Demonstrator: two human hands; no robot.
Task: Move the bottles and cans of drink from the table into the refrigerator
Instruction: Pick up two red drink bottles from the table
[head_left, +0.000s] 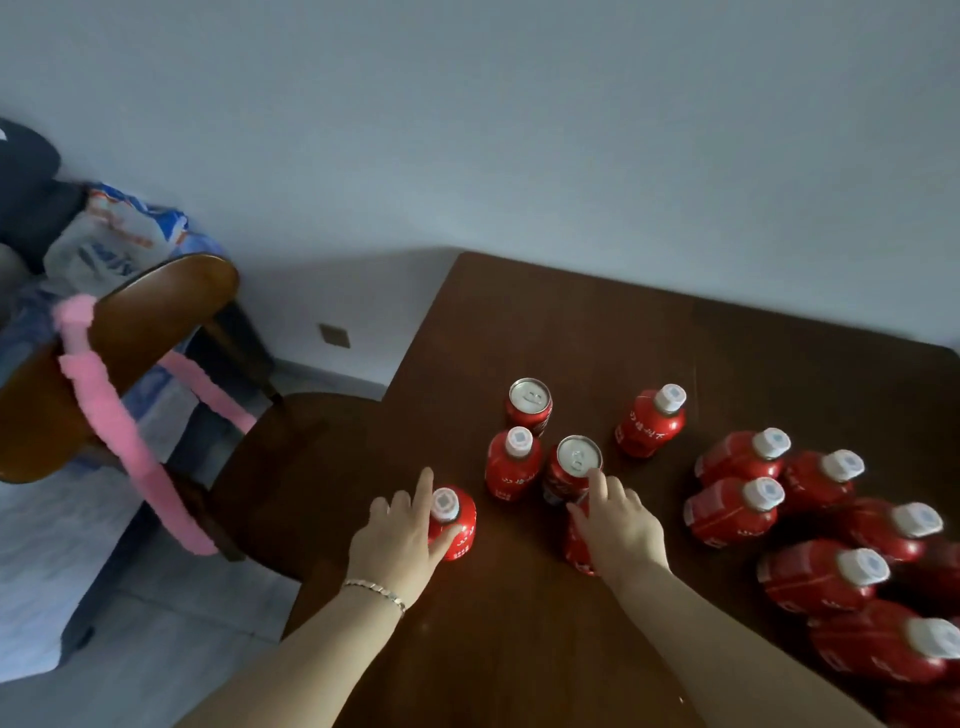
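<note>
Red drink bottles with white caps and red cans stand on a dark wooden table (545, 322). My left hand (397, 535) grips a small red bottle (457, 525) near the table's left edge, thumb and fingers round its shoulder. My right hand (618, 525) covers another red bottle (579, 545), fingers curled over it, with the forefinger touching a can (574, 462). Behind stand a bottle (511, 465), a second can (530, 405) and one more bottle (652, 421). The refrigerator is out of view.
Several more red bottles (831, 545) crowd the table's right side. A wooden chair (119, 332) draped with a pink fluffy strip (119, 426) stands left of the table, with bags behind it. A grey wall runs along the table's far edge.
</note>
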